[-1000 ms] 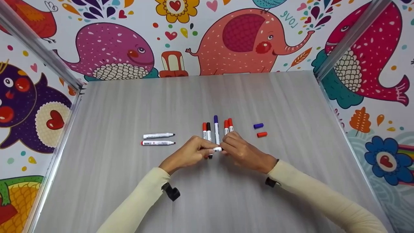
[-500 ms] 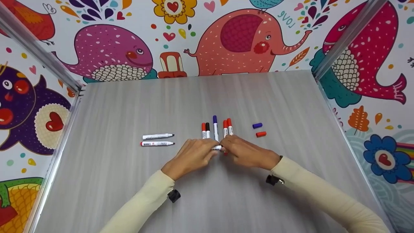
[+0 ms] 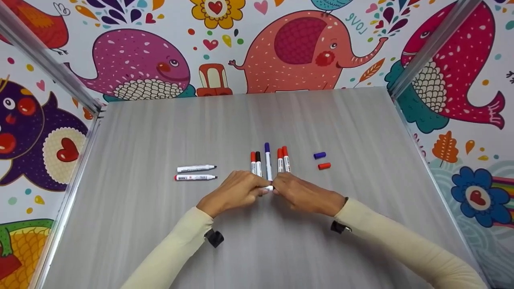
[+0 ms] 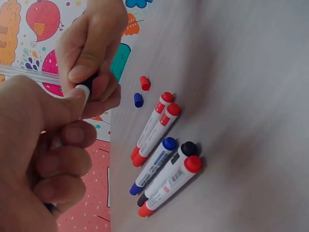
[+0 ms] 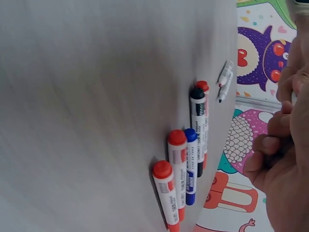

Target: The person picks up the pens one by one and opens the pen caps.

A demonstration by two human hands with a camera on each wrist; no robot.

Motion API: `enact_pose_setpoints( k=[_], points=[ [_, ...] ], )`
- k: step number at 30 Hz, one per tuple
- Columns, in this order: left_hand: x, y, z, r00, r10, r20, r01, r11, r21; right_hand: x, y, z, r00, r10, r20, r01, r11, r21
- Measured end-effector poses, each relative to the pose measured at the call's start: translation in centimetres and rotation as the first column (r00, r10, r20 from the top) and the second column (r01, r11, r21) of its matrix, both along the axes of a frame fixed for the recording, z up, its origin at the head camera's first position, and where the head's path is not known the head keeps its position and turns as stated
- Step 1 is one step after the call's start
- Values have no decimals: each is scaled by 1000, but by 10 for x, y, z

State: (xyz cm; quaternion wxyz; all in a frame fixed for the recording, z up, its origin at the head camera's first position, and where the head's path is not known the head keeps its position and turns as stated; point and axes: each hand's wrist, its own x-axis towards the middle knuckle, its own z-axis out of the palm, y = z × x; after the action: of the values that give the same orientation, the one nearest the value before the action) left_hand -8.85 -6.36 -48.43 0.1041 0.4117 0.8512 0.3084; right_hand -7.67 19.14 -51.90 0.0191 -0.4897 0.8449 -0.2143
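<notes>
Five capped markers (image 3: 268,162) lie side by side on our table (image 3: 160,224); two uncapped markers (image 3: 196,173) and two loose caps (image 3: 322,160) flank them. Just in front, our left hand (image 3: 237,190) and right hand (image 3: 299,192) meet, fingers pinching a sixth marker (image 3: 269,188).

red cap (image 3: 324,165), blue cap (image 3: 319,155), grey table (image 3: 168,120)

left hand (image 3: 235,192) and right hand (image 3: 299,192) meet fingertip to fingertip, fingers curled, seemingly pinching.

table (image 3: 168,224): matt pale wood-grain laminate | markers (image 3: 268,162): glossy plastic | frame posts (image 3: 48,60): brushed metal | sleeves (image 3: 401,241): soft knit cloth
</notes>
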Motion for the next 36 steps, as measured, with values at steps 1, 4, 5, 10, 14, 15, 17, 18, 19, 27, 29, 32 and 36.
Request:
enact_pose_setpoints(
  k=[1, 4, 5, 10, 14, 15, 17, 18, 19, 27, 29, 32, 36],
  points=[
    [-1, -1, 0, 1000, -10, 10, 10, 1000, -5, 0, 0, -1, 1000, 9, -16, -9, 1000, 4],
    [-2, -2, 1, 999, -26, 29, 27, 1000, -15, 0, 0, -3, 996, 38, -81, -37, 999, 7],
    [-2, -2, 2, 999, -30, 34, 30, 999, -18, 0, 1, -4, 994, 43, -102, -42, 999, 9],
    [-3, -2, 2, 998, -41, 57, 41, 999, -15, -1, 1, -5, 984, 63, -168, -64, 998, 1],
    [-3, -4, 3, 994, -45, 97, 45, 999, 2, -1, 1, -6, 981, 68, -180, -70, 998, -3],
    [-2, -4, 3, 993, -46, 109, 45, 999, 5, -1, 1, -6, 981, 68, -180, -70, 998, -4],
    [-2, -5, 2, 989, -46, 138, 45, 999, 14, -1, 2, -7, 977, 76, -198, -77, 997, -1],
    [-2, -5, 2, 986, -44, 159, 42, 999, 18, -1, 2, -7, 973, 82, -218, -83, 997, 2],
    [-2, -6, 2, 983, -43, 180, 39, 999, 22, -2, 3, -7, 967, 88, -241, -89, 996, 6],
    [-2, -7, 0, 964, -38, 262, 25, 998, 53, -5, 2, -6, 881, 135, -454, -112, 991, 76],
    [-3, -9, 2, 956, -48, 288, 33, 998, 57, -6, 5, -4, 846, 152, -511, -121, 988, 94],
    [-5, -18, 3, 932, -51, 358, 19, 996, 92, -9, 12, -2, 825, 159, -542, -135, 987, 84],
    [-8, -37, 3, 912, 14, 410, -74, 989, 131, -16, 30, 2, 863, 94, -496, -97, 995, 19]
  ],
)
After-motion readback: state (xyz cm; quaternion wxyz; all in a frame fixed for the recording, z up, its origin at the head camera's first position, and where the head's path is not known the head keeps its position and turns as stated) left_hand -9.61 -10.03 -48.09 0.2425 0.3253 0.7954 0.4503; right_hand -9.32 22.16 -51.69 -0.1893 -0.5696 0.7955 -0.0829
